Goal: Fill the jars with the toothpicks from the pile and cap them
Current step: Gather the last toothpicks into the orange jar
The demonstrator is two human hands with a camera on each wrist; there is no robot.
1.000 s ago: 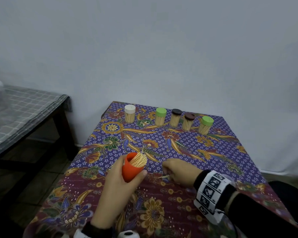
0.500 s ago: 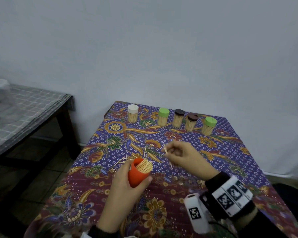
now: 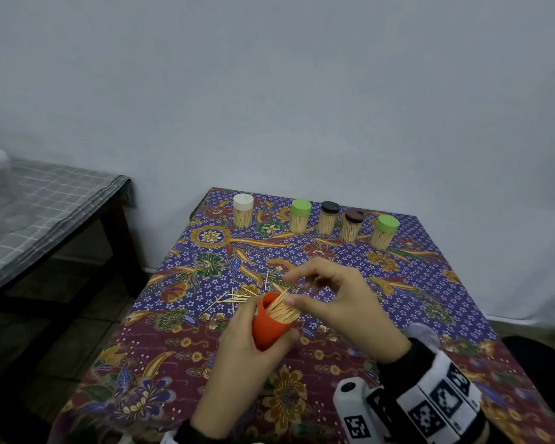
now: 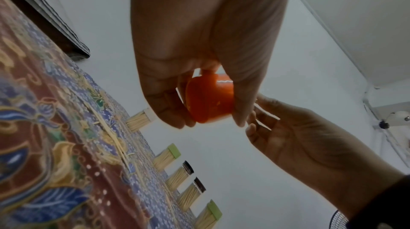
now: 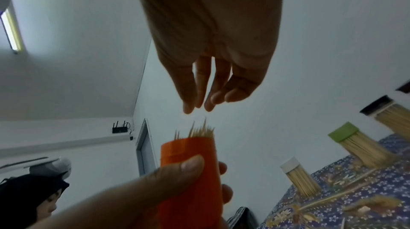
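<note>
My left hand [image 3: 244, 350] grips an orange jar [image 3: 269, 328] above the near middle of the table, tilted with its mouth toward the right. A bunch of toothpicks [image 3: 282, 310] sticks out of the uncapped mouth. My right hand [image 3: 340, 302] hovers at the mouth, thumb beside the toothpick tips and fingers loosely spread. In the right wrist view its fingertips [image 5: 188, 108] hang just above the toothpicks [image 5: 201, 132] with nothing pinched between them. A small pile of loose toothpicks [image 3: 237, 298] lies on the cloth just behind the jar.
Several capped jars full of toothpicks stand in a row at the table's far edge: white cap [image 3: 243, 210], green [image 3: 300, 216], black [image 3: 329, 217], brown [image 3: 352, 224], green [image 3: 385, 231]. A patterned cloth [image 3: 398, 283] covers the table. A lower table [image 3: 45, 213] stands at the left.
My right hand lifted from the cloth with a toothpick, carried it to the jar mouth, and now its fingers are spread over the jar. My left hand kept hold of the jar.
</note>
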